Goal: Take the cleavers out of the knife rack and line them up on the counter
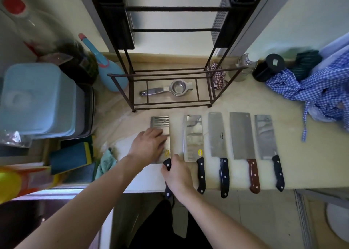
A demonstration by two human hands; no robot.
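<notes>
Five cleavers (pixel 217 135) lie in a row on the desk (pixel 302 163), near the rack (pixel 170 90). Leftmost cleaver (pixel 164 124): left hand (pixel 149 145) flat on blade, fingers spread; right hand (pixel 177 175) closed round its handle (black, riveted).

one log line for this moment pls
step: placing leftmost cleaver | left hand: flat on blade | right hand: gripping black handle | counter: five cleavers in row | rack: no cleavers visible
</notes>
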